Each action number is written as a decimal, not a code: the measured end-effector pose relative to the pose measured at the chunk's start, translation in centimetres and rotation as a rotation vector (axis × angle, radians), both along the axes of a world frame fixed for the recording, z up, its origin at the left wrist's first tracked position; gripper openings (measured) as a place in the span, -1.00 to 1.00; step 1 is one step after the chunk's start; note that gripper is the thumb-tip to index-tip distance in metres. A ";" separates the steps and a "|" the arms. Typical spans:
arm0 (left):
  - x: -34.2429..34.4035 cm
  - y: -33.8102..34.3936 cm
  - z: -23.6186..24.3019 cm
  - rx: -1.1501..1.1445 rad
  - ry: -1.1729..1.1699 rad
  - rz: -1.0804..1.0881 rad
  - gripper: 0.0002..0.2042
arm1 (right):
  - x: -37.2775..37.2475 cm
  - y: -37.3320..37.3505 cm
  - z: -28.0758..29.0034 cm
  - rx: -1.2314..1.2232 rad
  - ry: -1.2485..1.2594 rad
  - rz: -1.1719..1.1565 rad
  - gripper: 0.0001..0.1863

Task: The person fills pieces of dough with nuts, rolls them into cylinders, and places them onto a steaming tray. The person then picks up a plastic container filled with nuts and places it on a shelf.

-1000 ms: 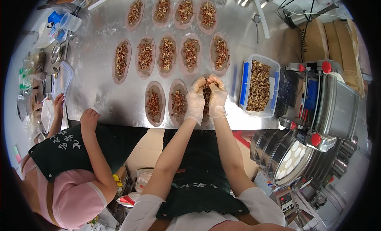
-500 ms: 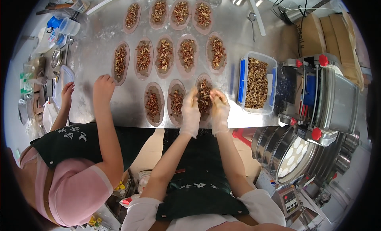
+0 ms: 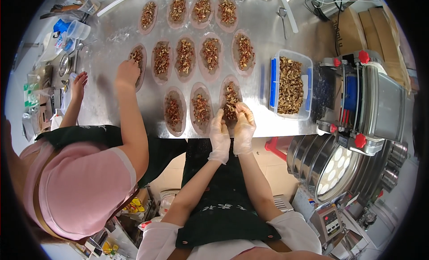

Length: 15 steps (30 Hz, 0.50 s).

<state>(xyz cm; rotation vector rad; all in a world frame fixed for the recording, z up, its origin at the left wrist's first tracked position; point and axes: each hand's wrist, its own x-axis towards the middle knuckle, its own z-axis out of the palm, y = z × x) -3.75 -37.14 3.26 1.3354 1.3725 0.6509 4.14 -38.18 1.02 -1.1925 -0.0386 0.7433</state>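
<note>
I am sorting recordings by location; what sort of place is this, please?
Probably a bakery or commercial kitchen: a metal worktable, rows of oval, dough-like pieces and a tub of chopped topping suggest it.

Glossy metal table [image 3: 111,41], smooth plastic tub [image 3: 305,111], rough topping [image 3: 230,95]

Gloved left hand [image 3: 220,135] and gloved right hand [image 3: 244,128] at near end of nut-topped dough oval [image 3: 230,95]. Clear tub [image 3: 273,81], chopped nuts [image 3: 290,86] inside, to right. Co-worker's hand [image 3: 128,74] at middle row's leftmost oval [image 3: 139,55].
</note>
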 end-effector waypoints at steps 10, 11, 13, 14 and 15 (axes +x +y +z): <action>-0.8 -1.0 -1.1 0.054 0.126 -0.028 -0.50 | -0.4 -1.3 0.1 0.033 0.097 -0.063 -0.76; -0.7 -1.1 -1.2 0.053 0.124 -0.032 -0.50 | -0.4 -1.5 0.0 0.033 0.095 -0.067 -0.76; -0.6 -1.0 -0.9 0.046 0.064 -0.019 -0.53 | -0.6 -1.3 0.6 0.019 0.079 -0.054 -0.74; -0.5 -0.8 -0.8 0.046 0.066 -0.018 -0.53 | -0.8 -1.1 0.8 0.019 0.081 -0.053 -0.74; -0.3 -0.7 -0.6 -0.002 0.045 -0.002 -0.53 | -0.8 -1.0 0.8 -0.003 0.062 -0.039 -0.74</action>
